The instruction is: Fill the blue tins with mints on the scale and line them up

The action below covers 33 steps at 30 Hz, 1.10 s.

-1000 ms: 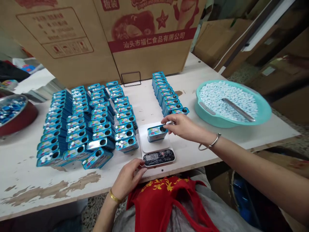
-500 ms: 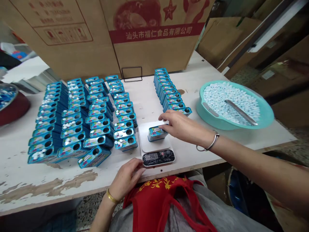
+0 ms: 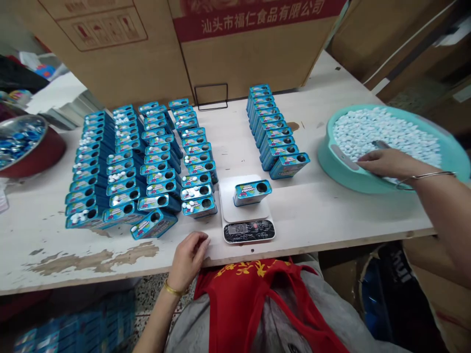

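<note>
My right hand (image 3: 390,164) is over the near left side of the turquoise basin (image 3: 331,169), its fingers closed around a narrow metal scoop (image 3: 381,144). Only one end of the scoop shows; the hand covers the rest. Small white candies (image 3: 408,135) fill the basin. On the white digital scale (image 3: 227,206) stands one blue candy tin (image 3: 247,191), its round top opening uncovered and no hand on it. The display shows digits too blurred to read surely. My left hand (image 3: 188,257) rests near the table's front edge, fingers curled, nothing visible in them.
Rows of blue tins (image 3: 162,169) stand left of the scale, many with white candies on top. Another row (image 3: 274,127) stands behind it to the right. A large cardboard box (image 3: 246,63) backs the table; a red bowl (image 3: 40,152) of blue wrapped pieces sits far left.
My right hand has let go of the tin on the scale and moved right to the scoop in the basin. The display digits have changed. My left hand stays near the table edge.
</note>
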Tool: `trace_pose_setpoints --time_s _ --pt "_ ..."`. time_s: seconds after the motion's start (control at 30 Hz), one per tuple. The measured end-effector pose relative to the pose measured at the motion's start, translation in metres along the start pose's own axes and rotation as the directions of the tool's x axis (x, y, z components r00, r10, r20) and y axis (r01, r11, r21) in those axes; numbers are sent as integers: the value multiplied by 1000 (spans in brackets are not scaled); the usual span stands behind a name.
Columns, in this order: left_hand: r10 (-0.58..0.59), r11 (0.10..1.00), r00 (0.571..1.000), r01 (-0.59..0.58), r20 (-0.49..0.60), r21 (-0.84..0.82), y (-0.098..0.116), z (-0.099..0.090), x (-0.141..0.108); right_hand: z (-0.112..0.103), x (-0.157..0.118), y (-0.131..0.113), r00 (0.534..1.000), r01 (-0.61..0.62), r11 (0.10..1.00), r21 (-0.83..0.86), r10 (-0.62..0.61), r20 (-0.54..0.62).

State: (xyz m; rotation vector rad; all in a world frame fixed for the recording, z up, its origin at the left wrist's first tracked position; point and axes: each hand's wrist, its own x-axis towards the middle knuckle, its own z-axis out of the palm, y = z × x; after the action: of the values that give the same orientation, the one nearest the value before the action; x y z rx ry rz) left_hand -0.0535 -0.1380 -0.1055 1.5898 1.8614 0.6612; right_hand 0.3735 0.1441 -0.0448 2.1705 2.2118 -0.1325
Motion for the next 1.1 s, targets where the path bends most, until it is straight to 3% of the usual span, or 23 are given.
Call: trace_pose_setpoints --time_s 0.13,0.3,0.4,0.5,0.53,0.6,0.67,0.8,0.97,1.1 --pt "21 1000 999 -22 36 14 5 7 2 7 1 4 994 -88 994 72 82 76" --pt "40 999 998 -41 43 25 6 10 2 -5 -4 3 990 -126 980 154 133 -36" --pt "37 999 999 -38 36 27 4 10 3 -13 -13 -7 975 -156 937 313 196 -103" --pt "57 998 998 -57 21 25 1 12 6 -27 -34 -40 978 -89 817 569 180 -106" --pt "65 998 998 -65 15 23 1 13 7 -33 -44 -57 987 -20 659 752 133 -91" --pt "76 997 997 -76 5 18 -1 14 8 -46 -65 -94 995 68 435 898 -93 -30" --pt "77 997 997 -77 2 16 -2 14 9 -55 -83 -129 959 121 367 922 -285 -13" --pt "75 997 997 -75 -8 11 -5 15 7 -49 -97 -173 877 168 417 893 -477 57" --pt "86 996 996 -86 -34 -3 -6 17 5 -30 -93 -184 827 431 585 686 -560 -42" --pt "90 996 995 -90 -38 -6 -7 17 6 -34 -96 -191 781 580 644 499 -614 -114"
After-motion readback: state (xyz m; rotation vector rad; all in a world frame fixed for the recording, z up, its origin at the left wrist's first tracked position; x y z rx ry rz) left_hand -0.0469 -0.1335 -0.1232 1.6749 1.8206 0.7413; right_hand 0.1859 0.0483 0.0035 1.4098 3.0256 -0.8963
